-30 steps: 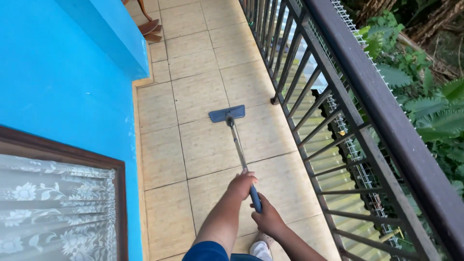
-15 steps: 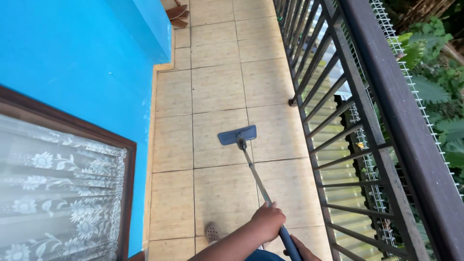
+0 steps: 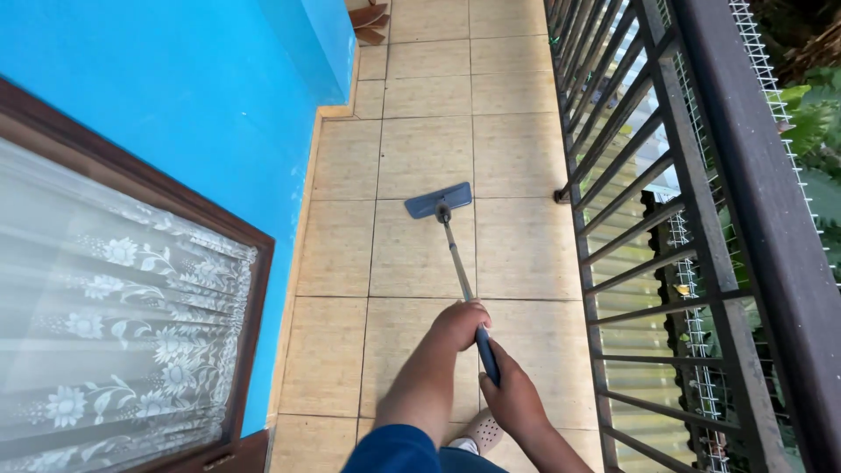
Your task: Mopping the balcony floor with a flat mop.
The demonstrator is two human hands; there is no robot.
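While gripped by both hands' fingers [image 3: 477, 317], mop head [image 3: 438, 201] far ahead.

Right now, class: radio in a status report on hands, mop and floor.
Left hand and right hand both grip mop handle. Head flat on tiled floor. Railing alongside, apart.

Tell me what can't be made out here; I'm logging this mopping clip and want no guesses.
Head view, the only one:
- Mop handle top end: covered by the right hand.
- Left hand fingers: curled under, behind the pole.
- Brown things by the blue wall: cut by the top edge.
- Shoe: mostly behind the arms.
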